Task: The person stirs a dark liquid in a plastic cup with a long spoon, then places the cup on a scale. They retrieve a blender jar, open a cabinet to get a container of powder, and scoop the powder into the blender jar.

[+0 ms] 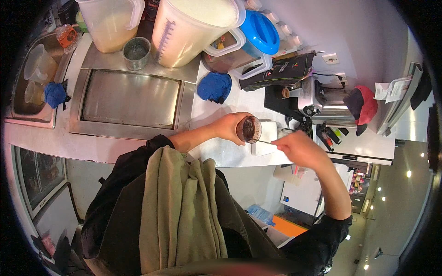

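Note:
My left hand [232, 128] is wrapped around a clear cup [249, 129] that holds something dark brown. The cup tilts, its mouth toward the right. Between the fingers of my right hand [299, 149] is a thin dark stirring spoon [265, 141], its far end inside the cup. Just beyond the cup, a flat white kitchen scale or board [270, 136] lies on the white counter [207, 151], partly hidden by my hands and the cup.
Large plastic measuring jugs [193, 38] and a blue-lidded pitcher [259, 32] stand at the back. A metal cup [136, 53] and blue cloth [214, 87] are nearby. Left lies a sink [51, 117]; right, an espresso machine [335, 100] carrying a red-and-black cap [362, 105].

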